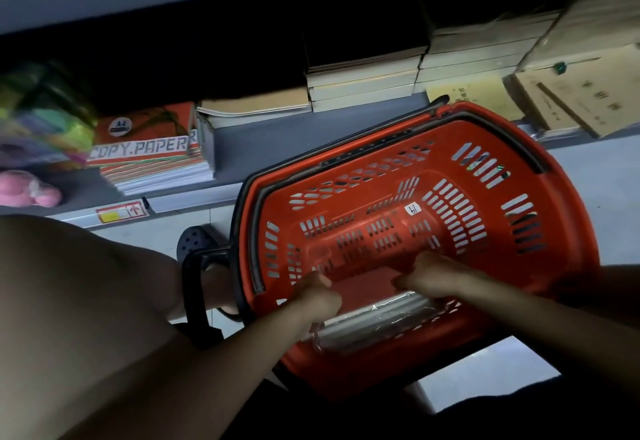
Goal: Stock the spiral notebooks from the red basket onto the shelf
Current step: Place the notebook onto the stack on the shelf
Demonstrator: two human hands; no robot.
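Inside the slotted red plastic basket (450, 176), left hand (317, 296) and right hand (433, 275) reaching down, fingers curling closed around a plastic-wrapped stack of spiral notebooks (377, 322), lying at the basket's near end, below the grey metal shelf (263, 148).

Grey shelf (239, 148): copy paper reams (145, 152), notebook stacks (363, 83), brown boxes (571, 100).

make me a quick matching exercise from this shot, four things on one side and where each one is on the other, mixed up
Things:
1. copy paper pack
2. pink toy
3. wrapped notebook bundle
4. white sticker

Places:
A. on the red basket floor
B. far left of the shelf
C. between the left hand and right hand
D. on a stack left of the basket

Pairs: 1-D, 2-B, 3-C, 4-A
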